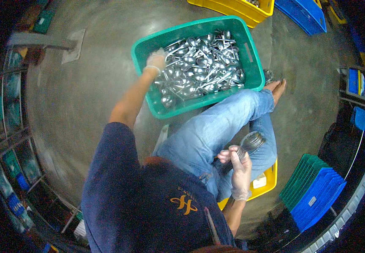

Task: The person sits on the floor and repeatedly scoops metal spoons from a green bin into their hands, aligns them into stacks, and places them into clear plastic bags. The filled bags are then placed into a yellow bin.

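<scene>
Before me a green plastic bin (157,115) holds a heap of metal spoons (201,63). My left hand (157,60), in a clear disposable glove, reaches inside the bin at its left wall, by the edge of the heap. Its fingers are blurred and partly hidden, so whether they grip anything cannot be told. My right hand (242,172), also gloved, is raised over my lap. Between its thumb and fingers it grips a bundle of spoons (251,143), bowls outward, blurred at their ends.
I sit with crossed legs in jeans, a yellow crate (270,180) beneath me with a small white object (259,181). Yellow (233,9) and blue (305,15) bins stand beyond the green one. Stacked green and blue baskets (315,196) are at right; a metal post (46,40) and racks (11,126), left.
</scene>
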`<control>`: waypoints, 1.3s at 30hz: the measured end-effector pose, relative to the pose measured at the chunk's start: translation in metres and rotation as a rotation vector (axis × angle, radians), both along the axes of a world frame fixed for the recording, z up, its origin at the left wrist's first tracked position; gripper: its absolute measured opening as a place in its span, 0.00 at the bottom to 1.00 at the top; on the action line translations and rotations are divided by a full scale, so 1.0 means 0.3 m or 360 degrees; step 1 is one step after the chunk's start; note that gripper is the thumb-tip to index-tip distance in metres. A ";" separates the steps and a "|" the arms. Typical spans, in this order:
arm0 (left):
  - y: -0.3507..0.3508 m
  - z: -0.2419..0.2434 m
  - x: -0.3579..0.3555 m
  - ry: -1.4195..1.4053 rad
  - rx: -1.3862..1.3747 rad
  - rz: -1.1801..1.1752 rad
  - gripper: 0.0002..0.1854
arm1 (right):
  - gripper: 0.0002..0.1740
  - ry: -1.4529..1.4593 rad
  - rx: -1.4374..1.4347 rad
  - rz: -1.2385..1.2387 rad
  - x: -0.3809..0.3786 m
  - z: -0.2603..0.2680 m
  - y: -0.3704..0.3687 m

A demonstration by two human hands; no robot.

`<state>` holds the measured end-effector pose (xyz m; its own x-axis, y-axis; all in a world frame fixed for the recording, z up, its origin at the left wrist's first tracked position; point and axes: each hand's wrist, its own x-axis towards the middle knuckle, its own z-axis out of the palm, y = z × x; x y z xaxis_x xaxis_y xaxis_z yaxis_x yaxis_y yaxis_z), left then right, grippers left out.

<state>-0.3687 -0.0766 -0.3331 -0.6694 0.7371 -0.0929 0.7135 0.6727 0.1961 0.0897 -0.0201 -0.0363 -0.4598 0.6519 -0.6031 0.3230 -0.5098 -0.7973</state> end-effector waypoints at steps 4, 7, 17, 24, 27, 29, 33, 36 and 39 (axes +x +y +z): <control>0.022 -0.023 -0.079 -0.0014 -0.0174 -0.0101 0.11 | 0.11 -0.0082 -0.0085 -0.0001 -0.003 0.031 0.052; 0.043 -0.057 -0.098 0.0095 -0.0349 -0.0078 0.10 | 0.12 -0.0131 -0.0101 0.0025 0.004 0.035 0.057; 0.030 0.028 -0.154 0.0054 -0.0782 -0.0389 0.11 | 0.14 -0.0167 -0.0144 0.0064 -0.050 0.060 0.067; -0.032 0.298 0.011 -0.0253 -0.0542 -0.0337 0.13 | 0.14 -0.0068 -0.0078 0.0115 -0.096 0.043 0.023; -0.103 0.456 0.059 -0.0098 -0.0471 -0.0264 0.11 | 0.14 -0.0031 0.0085 0.0316 -0.132 0.033 0.020; -0.122 0.579 0.090 0.0066 -0.0454 -0.0196 0.10 | 0.14 -0.0044 0.0265 0.0419 -0.156 0.024 0.026; -0.179 0.875 0.154 0.0140 -0.0392 -0.0471 0.11 | 0.12 -0.0204 0.1036 0.0695 -0.264 0.023 0.048; -0.179 1.116 0.268 -0.0011 -0.0395 -0.0739 0.11 | 0.10 -0.0230 0.1481 0.0821 -0.340 0.043 0.041; -0.144 1.232 0.379 -0.0290 -0.0361 -0.0894 0.11 | 0.11 -0.0223 0.1590 0.0952 -0.381 0.056 0.005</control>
